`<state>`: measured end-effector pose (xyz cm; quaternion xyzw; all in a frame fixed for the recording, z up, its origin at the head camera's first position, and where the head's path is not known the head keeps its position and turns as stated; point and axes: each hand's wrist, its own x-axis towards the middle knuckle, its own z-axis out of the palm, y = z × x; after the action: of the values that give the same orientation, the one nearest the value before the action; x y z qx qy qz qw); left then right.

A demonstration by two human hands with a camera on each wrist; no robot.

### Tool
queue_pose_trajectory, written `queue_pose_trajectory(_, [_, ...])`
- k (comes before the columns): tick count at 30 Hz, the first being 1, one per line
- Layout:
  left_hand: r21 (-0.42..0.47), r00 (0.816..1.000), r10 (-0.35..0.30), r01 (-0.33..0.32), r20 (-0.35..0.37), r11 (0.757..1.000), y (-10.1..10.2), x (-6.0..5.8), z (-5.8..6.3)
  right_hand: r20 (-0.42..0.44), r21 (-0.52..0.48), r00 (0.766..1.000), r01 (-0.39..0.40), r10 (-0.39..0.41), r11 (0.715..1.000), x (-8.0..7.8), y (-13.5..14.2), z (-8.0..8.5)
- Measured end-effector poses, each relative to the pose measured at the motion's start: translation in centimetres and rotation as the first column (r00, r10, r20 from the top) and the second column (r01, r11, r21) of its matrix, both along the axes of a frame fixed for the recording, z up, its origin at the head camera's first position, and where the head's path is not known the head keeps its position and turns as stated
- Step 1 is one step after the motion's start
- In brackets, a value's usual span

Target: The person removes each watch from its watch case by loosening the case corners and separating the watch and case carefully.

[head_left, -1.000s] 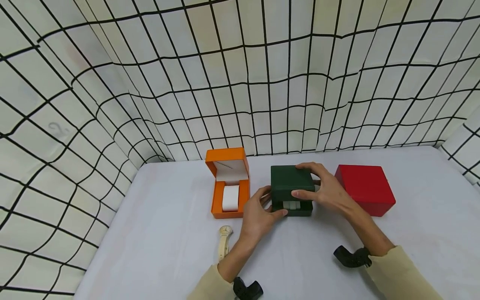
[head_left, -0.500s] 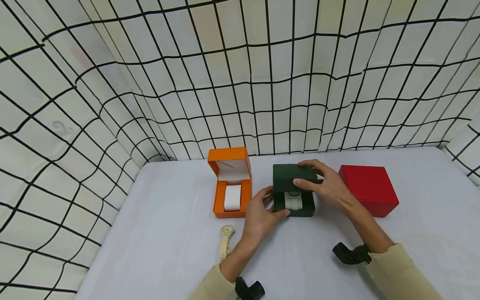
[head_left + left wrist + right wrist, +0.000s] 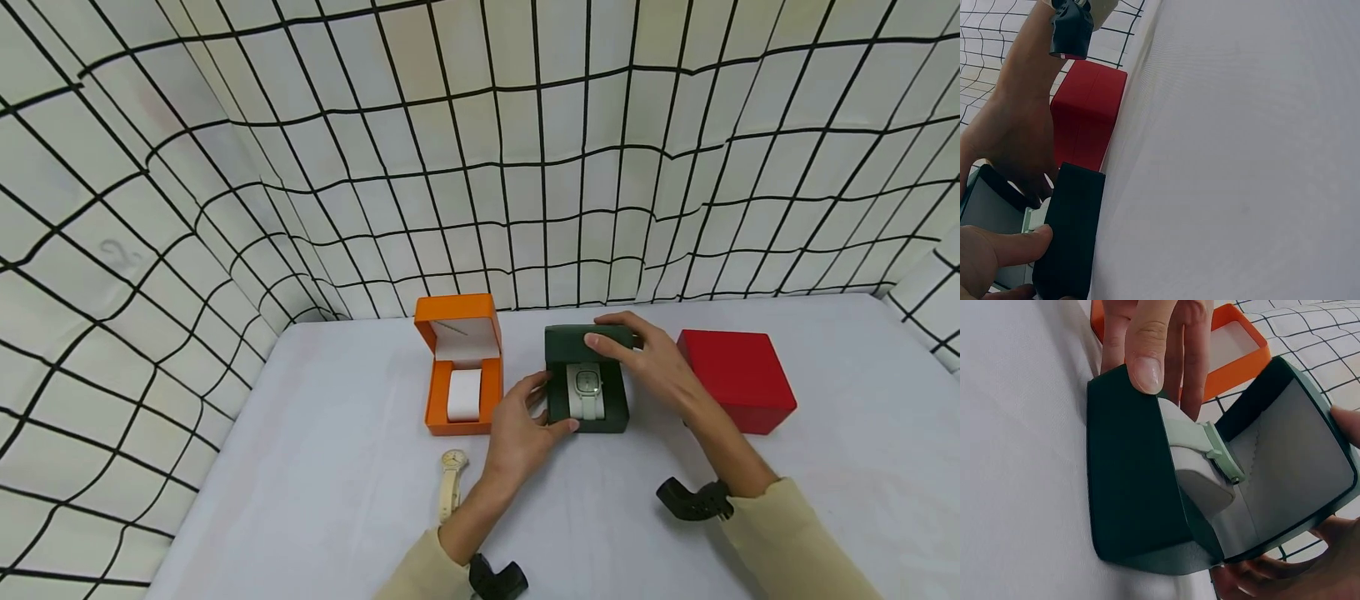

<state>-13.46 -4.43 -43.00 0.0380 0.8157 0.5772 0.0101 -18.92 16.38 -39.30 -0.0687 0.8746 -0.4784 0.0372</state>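
A dark green watch box (image 3: 617,400) stands on the white table, its lid (image 3: 567,343) tilted up at the back. Inside, a pale green wristwatch (image 3: 588,383) wraps a white cushion (image 3: 1200,487). My left hand (image 3: 522,429) grips the base at its front left corner, thumb on the front edge. At the lid's right side, my right hand (image 3: 662,360) holds it, thumb on the front and fingers behind. In the right wrist view the pale lid lining (image 3: 1297,456) faces the watch.
Left of the green box stands an open orange watch box (image 3: 492,396) with a white cushion. A cream wristwatch (image 3: 451,483) lies in front of it, partly behind my left forearm. A closed red box (image 3: 735,367) sits at the right. Black wire grid (image 3: 510,167) surrounds the table.
My right hand has swung the green box's lid up and back, so the watch inside now shows fully. The left hand has stayed on the base.
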Motion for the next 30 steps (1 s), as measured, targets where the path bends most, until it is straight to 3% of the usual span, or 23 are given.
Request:
queue_pose_trajectory(9, [-0.078, 0.998, -0.022, 0.018, -0.056, 0.997, -0.1, -0.2, -0.1, 0.06, -0.071, 0.998, 0.017, -0.013, 0.997, -0.5, -0.4, 0.4])
queue_pose_trajectory(18, [-0.089, 0.999, -0.02, 0.016, -0.046, 0.996, -0.2, 0.0, 0.0, -0.066, -0.15, 0.994, 0.082, -0.092, 0.985, -0.7, -1.3, -0.1])
queue_pose_trajectory(30, [-0.094, 0.999, -0.013, 0.01, -0.032, 0.996, -0.1, 0.0, 0.1, -0.197, -0.278, 0.978, 0.015, -0.072, 0.961, -1.1, -1.4, -0.3])
